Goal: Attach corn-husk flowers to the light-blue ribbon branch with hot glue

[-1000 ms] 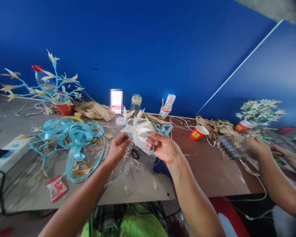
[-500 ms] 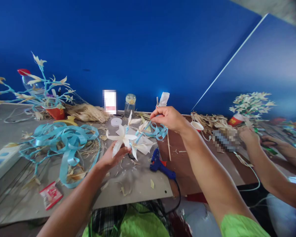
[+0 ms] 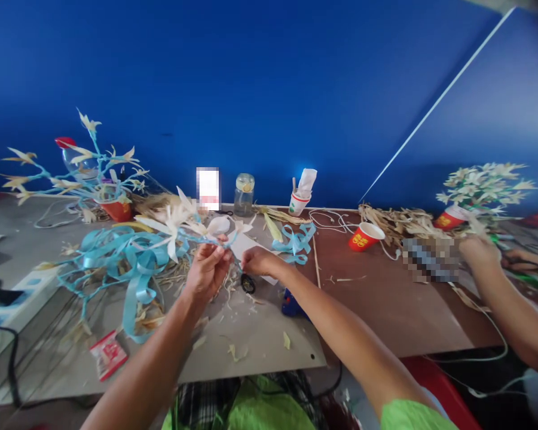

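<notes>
My left hand [image 3: 210, 267] is closed around the blue-wrapped stem of a spray of artificial flowers [image 3: 173, 227]. Its pale, pointed petals spread to the left and above my fingers. Just right of it, my right hand [image 3: 264, 263] is closed, fingers pointing down and left near the stem's end; what they hold is hidden. Below those fingertips shows a black loop [image 3: 247, 283], too unclear to name. A sheet of white paper [image 3: 246, 245] lies behind both hands. The blue glue gun [image 3: 291, 304] is partly covered by my right forearm.
Blue ribbon [image 3: 130, 257] lies heaped at left, near a power strip [image 3: 22, 310] and red packet [image 3: 109, 355]. Flower branches stand in a red cup [image 3: 116, 210]. A glass jar [image 3: 244, 200] and red paper cup [image 3: 366, 237] stand behind. Another person's hand [image 3: 479, 254] works at right.
The flower spray has swung left and now lies sideways in my left hand. My right hand has come down and left, close to the left one. The view has shifted slightly left.
</notes>
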Tool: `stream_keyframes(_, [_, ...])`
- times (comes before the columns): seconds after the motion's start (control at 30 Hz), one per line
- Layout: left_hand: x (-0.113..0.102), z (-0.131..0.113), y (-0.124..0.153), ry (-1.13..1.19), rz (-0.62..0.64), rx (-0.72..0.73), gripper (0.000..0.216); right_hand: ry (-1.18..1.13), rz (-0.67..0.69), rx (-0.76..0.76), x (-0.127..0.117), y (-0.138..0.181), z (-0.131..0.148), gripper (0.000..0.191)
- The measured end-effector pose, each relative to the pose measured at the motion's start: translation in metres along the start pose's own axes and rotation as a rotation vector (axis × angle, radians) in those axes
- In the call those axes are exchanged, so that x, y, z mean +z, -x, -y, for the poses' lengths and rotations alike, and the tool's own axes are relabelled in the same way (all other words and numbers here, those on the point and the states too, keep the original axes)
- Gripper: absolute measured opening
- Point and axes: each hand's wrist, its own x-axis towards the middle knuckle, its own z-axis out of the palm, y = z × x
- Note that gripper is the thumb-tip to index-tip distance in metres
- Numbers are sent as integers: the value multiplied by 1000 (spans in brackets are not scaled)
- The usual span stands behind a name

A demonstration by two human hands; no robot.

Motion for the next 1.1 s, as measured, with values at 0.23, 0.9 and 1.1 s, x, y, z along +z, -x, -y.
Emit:
stream_keyframes(0.23, [8, 5, 2, -34, -7, -7, 21, 300, -66, -69, -2, 12, 11, 16])
stream_keyframes(0.9, [7, 6, 7, -145, 48, -4, 20, -735, -467, -343, 26, 34, 35, 13])
stream_keyframes(1.1, [4, 7, 5, -312, -5, 83, 22, -507, -459, -318, 30, 32, 29, 16])
